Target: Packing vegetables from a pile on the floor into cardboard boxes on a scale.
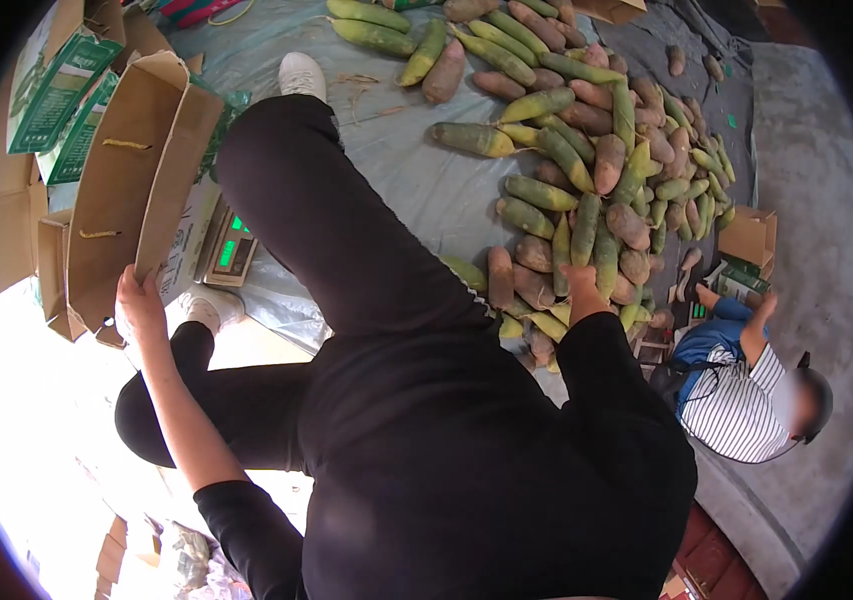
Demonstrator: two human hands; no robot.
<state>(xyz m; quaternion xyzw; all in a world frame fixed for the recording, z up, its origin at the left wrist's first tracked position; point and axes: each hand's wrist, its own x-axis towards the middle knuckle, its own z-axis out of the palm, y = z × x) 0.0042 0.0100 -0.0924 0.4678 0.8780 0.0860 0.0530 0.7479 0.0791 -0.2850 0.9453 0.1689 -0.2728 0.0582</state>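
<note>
While your left hand (pixel 143 305) is pinching the box (pixel 111 195) by its edge, seemingly steadying it beside the scale (pixel 229 245), your right hand (pixel 585 290) is touching radishes (pixel 584 230) piled rightward, its grip unclear.

Basically all black: plain top (pixel 486 470), sleeves (pixel 258 535), pants (pixel 346 220) with some whitish trim (pixel 473 298), plus white shoes (pixel 301 77). Left hand (pixel 139 303) and right hand (pixel 583 290) are bare.

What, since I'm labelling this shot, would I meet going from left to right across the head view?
Open cardboard box → scale with green displays → upper white shoe → right hand → person in striped shirt.
</note>
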